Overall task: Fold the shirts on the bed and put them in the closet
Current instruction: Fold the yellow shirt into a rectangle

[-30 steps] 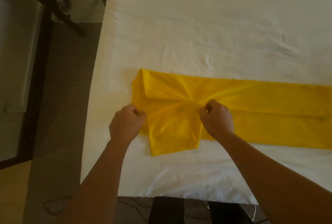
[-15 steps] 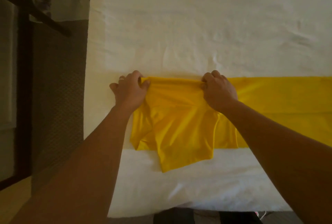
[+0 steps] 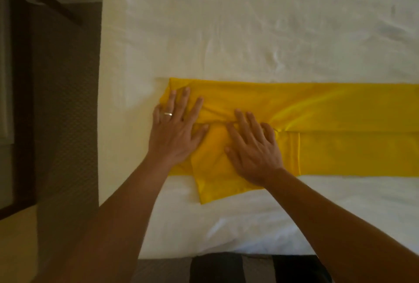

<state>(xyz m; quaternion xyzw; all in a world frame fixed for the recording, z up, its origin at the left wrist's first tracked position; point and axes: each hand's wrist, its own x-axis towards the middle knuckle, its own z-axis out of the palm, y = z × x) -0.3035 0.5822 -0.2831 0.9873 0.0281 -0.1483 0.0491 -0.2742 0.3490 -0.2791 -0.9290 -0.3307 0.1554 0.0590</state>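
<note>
Hands flat on yellow shirt (image 3: 317,110), bed (image 3: 249,33). Left hand (image 3: 174,133) fingers (image 3: 186,99) spread, pressing folded end; right hand (image 3: 254,148) likewise, just beside. Ring (image 3: 168,114) on left.

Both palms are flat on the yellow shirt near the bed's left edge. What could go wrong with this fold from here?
1. A sleeve flap sticks out past the near edge of the yellow shirt; left there, the fold may end up uneven.
2. Creases bunch under the right hand; pressing could set them in.
3. The left hand works close to the bed edge, so a pull that way might drag cloth off it.
</note>
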